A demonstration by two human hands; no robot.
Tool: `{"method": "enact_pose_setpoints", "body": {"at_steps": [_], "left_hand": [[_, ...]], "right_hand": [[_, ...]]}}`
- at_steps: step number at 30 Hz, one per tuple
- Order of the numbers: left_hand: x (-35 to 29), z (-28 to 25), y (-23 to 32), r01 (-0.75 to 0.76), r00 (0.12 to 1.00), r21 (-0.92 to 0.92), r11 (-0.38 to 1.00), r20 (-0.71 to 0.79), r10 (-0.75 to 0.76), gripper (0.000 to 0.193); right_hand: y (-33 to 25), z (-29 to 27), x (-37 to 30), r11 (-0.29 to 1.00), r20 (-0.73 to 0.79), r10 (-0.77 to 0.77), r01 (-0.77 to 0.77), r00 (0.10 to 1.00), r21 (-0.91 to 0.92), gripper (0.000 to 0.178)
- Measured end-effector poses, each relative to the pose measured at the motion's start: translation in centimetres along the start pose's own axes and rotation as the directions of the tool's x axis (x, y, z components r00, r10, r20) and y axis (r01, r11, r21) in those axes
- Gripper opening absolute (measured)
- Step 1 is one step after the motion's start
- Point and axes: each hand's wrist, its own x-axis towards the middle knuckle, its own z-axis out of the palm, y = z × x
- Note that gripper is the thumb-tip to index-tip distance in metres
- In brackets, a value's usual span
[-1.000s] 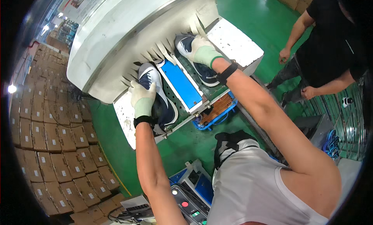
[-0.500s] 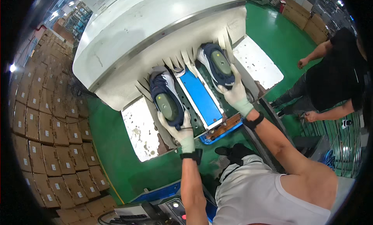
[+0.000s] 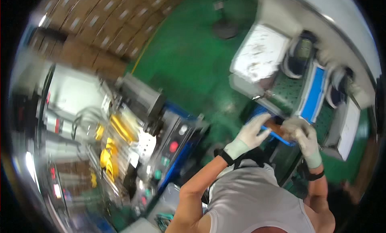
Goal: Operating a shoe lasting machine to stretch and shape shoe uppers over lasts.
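Observation:
My left hand (image 3: 251, 133), in a pale glove with a dark wristband, is empty with its fingers apart, near the blue-edged tray (image 3: 286, 142). My right hand (image 3: 304, 138), gloved alike, is bent over the tray's right side; blur hides how its fingers lie and whether they hold anything. Beyond the hands, two dark navy shoes with pale soles stand at the machine's mouth, a left shoe (image 3: 298, 58) and a right shoe (image 3: 338, 88). Between them runs a blue strip in a white frame (image 3: 315, 92). Neither hand touches the shoes.
White side plates (image 3: 259, 52) flank the machine's mouth. To my left stands another machine with a control panel (image 3: 173, 142) bearing coloured buttons, and yellow parts (image 3: 109, 158). Stacked cardboard boxes (image 3: 108, 19) line the far left. A round-based stand (image 3: 225, 28) is on the green floor.
Both hands have let go of the shoes and drawn back toward my body. The shoes stay at the machine. My view has swung left, bringing the other machine into sight.

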Motion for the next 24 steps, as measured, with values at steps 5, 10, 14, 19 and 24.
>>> {"method": "enact_pose_setpoints", "body": {"at_steps": [5,10,14,19,24], "left_hand": [[-13.2,1.2,1.9,0.528,0.847,0.028,0.849,-0.085,-0.524,0.051],[-27.0,6.5,1.3,0.657,0.442,-0.199,0.727,-0.679,-0.585,0.048],[-37.3,12.7,3.7,0.511,0.047,-0.459,0.727,-0.829,-0.557,0.045],[-48.9,17.2,8.0,0.518,-0.319,-0.628,0.581,-0.772,-0.550,0.042],[-54.6,12.0,9.9,0.461,-0.452,-0.562,0.687,-0.815,-0.363,0.036]], "right_hand": [[-9.5,-5.2,10.1,0.505,0.774,0.005,0.666,0.633,-0.549,0.067],[-9.9,6.6,12.2,0.617,0.350,-0.734,0.787,0.582,-0.014,0.048],[0.2,22.3,5.7,0.945,0.746,-0.220,0.326,0.629,0.004,0.050],[5.8,33.6,1.2,0.999,0.824,0.011,0.021,0.566,-0.028,0.051],[8.4,49.6,0.9,0.992,0.942,0.127,-0.062,0.310,-0.113,0.059]]}}
